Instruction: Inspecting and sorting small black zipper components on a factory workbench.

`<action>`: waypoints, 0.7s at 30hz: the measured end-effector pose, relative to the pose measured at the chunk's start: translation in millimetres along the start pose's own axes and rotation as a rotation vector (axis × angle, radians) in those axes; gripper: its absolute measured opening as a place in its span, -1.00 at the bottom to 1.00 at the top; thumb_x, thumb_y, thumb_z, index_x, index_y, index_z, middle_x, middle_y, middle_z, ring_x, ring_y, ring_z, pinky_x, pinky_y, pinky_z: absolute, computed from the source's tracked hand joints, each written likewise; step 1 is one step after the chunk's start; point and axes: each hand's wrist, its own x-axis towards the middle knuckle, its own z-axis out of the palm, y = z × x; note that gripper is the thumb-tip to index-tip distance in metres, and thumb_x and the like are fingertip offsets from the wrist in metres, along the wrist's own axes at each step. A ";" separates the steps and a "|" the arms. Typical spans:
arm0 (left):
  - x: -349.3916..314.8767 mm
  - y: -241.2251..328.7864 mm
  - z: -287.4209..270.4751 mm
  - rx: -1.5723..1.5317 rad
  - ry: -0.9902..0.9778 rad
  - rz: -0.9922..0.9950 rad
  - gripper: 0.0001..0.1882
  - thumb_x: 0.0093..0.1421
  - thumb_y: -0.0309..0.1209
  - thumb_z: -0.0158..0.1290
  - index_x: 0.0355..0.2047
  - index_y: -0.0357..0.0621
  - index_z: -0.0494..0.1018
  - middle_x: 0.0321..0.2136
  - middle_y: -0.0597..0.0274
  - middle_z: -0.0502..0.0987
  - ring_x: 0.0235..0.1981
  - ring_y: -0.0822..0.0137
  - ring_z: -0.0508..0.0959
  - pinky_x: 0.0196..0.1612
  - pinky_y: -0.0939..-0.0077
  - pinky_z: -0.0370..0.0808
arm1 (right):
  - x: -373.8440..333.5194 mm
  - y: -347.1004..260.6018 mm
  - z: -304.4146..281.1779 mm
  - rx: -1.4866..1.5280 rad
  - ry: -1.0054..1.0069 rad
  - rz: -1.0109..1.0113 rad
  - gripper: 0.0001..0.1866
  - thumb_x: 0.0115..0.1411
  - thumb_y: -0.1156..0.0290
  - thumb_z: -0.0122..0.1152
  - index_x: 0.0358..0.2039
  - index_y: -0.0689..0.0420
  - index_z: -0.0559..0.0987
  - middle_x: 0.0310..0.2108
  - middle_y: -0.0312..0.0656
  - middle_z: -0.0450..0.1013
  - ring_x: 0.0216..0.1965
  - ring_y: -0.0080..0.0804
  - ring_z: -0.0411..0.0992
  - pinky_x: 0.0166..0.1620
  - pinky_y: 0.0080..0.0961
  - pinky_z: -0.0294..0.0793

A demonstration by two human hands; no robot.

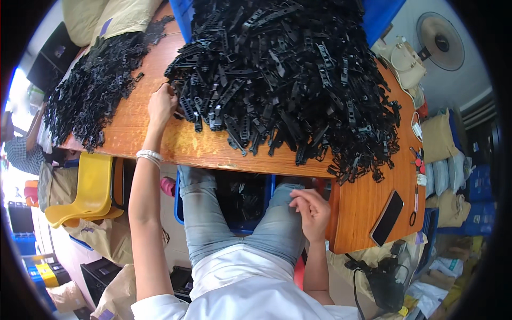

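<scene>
A large heap of black plastic clip-like parts (288, 69) covers the middle of the wooden table (144, 114). At the heap's left edge, my left hand (161, 104) rests with its fingers curled down among the parts. What it grips there is hidden by the fingers. My right hand (313, 210) is held over my right thigh, beyond the table's front edge. Its fingers are loosely bent and somewhat apart, with nothing visible in them. Under the table, between my legs, sits a blue bin (177, 205) with black parts inside.
A second black heap (90, 96) lies at the table's left. A blue crate (381, 21) stands behind the main heap. On the right are a phone (386, 218) and scissors (413, 217). A yellow chair (90, 186) stands left; a fan (440, 41) is at the back right.
</scene>
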 end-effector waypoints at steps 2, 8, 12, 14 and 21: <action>-0.7 -2.8 0.2 0.012 -0.022 0.017 -0.81 0.02 -0.32 -0.05 -0.44 -0.14 0.49 -0.46 -0.03 0.53 -0.35 0.00 0.53 -0.31 0.21 0.44 | 1.8 2.8 -8.7 0.016 0.104 0.016 -0.85 0.14 0.62 0.02 -0.28 0.32 0.52 -0.35 -0.18 0.43 -0.48 -0.55 0.41 -0.44 -0.75 0.34; 0.7 -6.0 -7.2 0.059 -0.136 -0.042 -0.73 0.03 -0.21 0.06 -0.43 -0.18 0.54 -0.48 0.02 0.55 -0.41 0.09 0.55 -0.32 0.33 0.46 | 19.1 16.3 -32.0 -0.697 0.638 -0.169 -0.87 0.10 0.62 0.09 -0.32 0.20 0.54 -0.40 -0.27 0.30 -0.42 -0.53 0.32 -0.51 -0.69 0.29; 5.2 -22.0 -2.1 -0.058 -0.154 -0.028 -0.72 0.01 -0.25 0.15 -0.46 -0.27 0.55 -0.59 0.12 0.56 -0.57 0.36 0.54 -0.46 0.49 0.42 | 29.6 13.0 -37.6 -1.064 0.570 -0.098 -0.86 -0.01 0.55 0.20 -0.37 0.15 0.56 -0.40 -0.28 0.26 -0.36 -0.36 0.24 -0.27 -0.43 0.21; 4.1 -29.6 2.6 -0.060 -0.122 0.007 -0.71 0.01 -0.25 0.15 -0.48 -0.29 0.56 -0.61 0.14 0.56 -0.58 0.41 0.52 -0.49 0.52 0.41 | 31.9 13.7 -37.0 -1.027 0.569 -0.090 -0.86 -0.01 0.54 0.21 -0.38 0.14 0.56 -0.39 -0.28 0.26 -0.35 -0.36 0.24 -0.23 -0.40 0.19; -5.3 -14.6 -10.8 -0.152 -0.014 -0.152 -0.68 -0.09 -0.22 0.16 -0.51 -0.29 0.55 -0.57 0.02 0.56 -0.51 0.22 0.56 -0.33 0.44 0.46 | 31.8 10.5 -30.6 -0.879 0.561 -0.216 -0.89 0.01 0.54 0.20 -0.39 0.15 0.55 -0.32 -0.27 0.31 -0.33 -0.33 0.23 -0.19 -0.37 0.20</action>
